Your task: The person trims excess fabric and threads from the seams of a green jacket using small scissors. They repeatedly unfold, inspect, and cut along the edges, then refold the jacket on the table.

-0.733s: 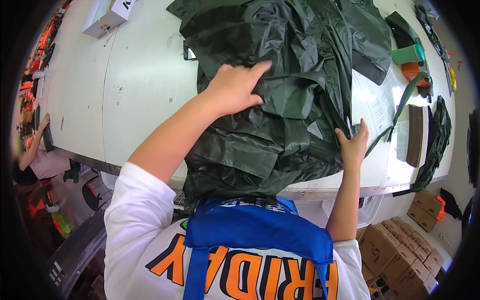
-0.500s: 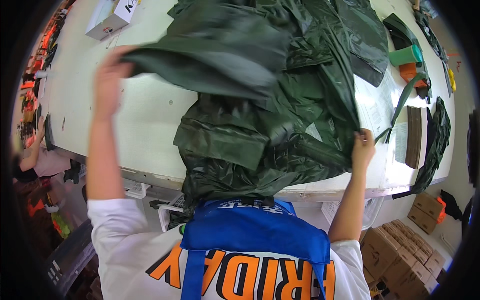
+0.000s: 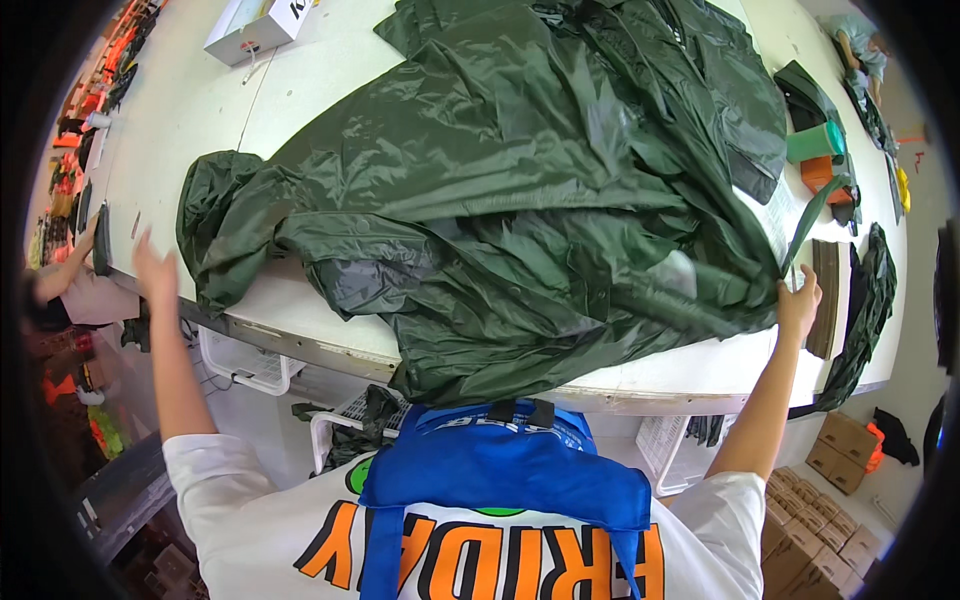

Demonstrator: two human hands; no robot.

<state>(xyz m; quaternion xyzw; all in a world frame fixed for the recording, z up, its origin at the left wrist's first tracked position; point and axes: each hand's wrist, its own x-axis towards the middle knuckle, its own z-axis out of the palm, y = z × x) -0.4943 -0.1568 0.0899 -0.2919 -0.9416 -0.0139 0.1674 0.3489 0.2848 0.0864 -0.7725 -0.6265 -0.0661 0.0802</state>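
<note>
From afar, I hold the left hand (image 3: 156, 268) open (its fingers blurred) just beside the glossy dark-green rain jacket (image 3: 480, 150), which lies spread across the white worktable (image 3: 300, 90); my right hand (image 3: 800, 304) pinches the jacket's right edge.

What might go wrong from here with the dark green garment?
1. The dark green garment lies over part of the near edge of the table, so it might slip off there.
2. The left hand is open and off the garment; with only the right hand gripping, the cloth could bunch.
3. The right hand is near a brown stack and might brush it.
</note>
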